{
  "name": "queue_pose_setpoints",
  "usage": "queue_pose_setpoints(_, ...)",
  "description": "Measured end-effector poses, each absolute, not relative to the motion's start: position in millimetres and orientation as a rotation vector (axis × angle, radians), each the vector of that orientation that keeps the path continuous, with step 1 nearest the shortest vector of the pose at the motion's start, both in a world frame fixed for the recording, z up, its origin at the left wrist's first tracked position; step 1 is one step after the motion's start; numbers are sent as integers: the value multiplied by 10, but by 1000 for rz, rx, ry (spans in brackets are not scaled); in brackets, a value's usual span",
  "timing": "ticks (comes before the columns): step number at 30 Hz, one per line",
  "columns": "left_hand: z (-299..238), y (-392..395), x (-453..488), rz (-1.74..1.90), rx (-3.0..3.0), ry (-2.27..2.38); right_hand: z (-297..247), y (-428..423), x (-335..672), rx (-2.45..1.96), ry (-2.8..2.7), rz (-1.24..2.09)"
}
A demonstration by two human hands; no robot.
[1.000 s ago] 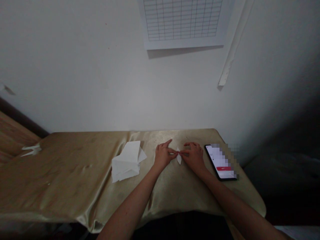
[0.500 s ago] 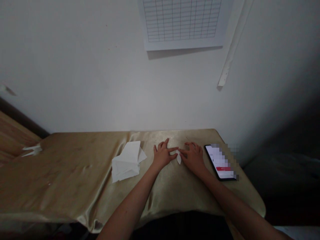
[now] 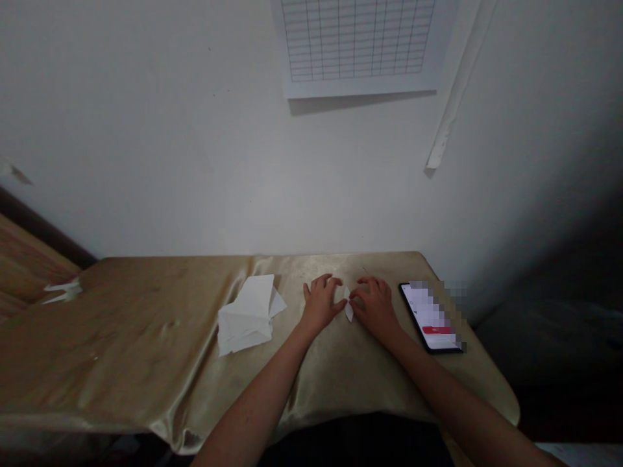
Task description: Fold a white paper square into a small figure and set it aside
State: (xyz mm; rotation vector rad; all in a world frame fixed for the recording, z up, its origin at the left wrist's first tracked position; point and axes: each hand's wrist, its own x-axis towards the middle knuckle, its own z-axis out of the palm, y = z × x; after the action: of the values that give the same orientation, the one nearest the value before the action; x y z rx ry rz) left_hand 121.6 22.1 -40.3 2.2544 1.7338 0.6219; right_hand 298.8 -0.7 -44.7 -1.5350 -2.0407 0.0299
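Observation:
A small folded white paper piece [image 3: 348, 307] lies on the gold cloth of the table [image 3: 146, 337], between my two hands. My left hand [image 3: 322, 303] rests on its left side, fingers curled, with thumb and fingertips pressed on the paper's edge. From the right, my right hand [image 3: 374, 303] also has curled fingers and pinches the same piece. Most of the paper is hidden under the fingers.
A loose stack of white paper sheets [image 3: 248, 314] lies left of my hands. A lit phone [image 3: 431, 316] lies to the right near the table's edge. A small white scrap [image 3: 61, 292] sits far left. A grid chart [image 3: 357, 42] hangs on the wall.
My left fingers, spread out half a second ago, have curled in over the paper. Both hands stay close together on the piece, which has barely shifted.

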Motion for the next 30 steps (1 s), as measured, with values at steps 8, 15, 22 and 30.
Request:
queue_pose_setpoints(8,-425,228,1199,626,2266,1668,-504,30,3022,-1551,-1972,140)
queue_pose_setpoints(15,-448,247,1182,618,2235,1713,-505,53,3014,-1620,-1919,184)
queue_pose_setpoints(22,-412,280,1178,539,2245,1737,-552,92,3021,-1644,-1861,197)
queue_pose_setpoints(30,-444,316,1158,462,2318,1718,-585,94,3023,-1686,-1941,156)
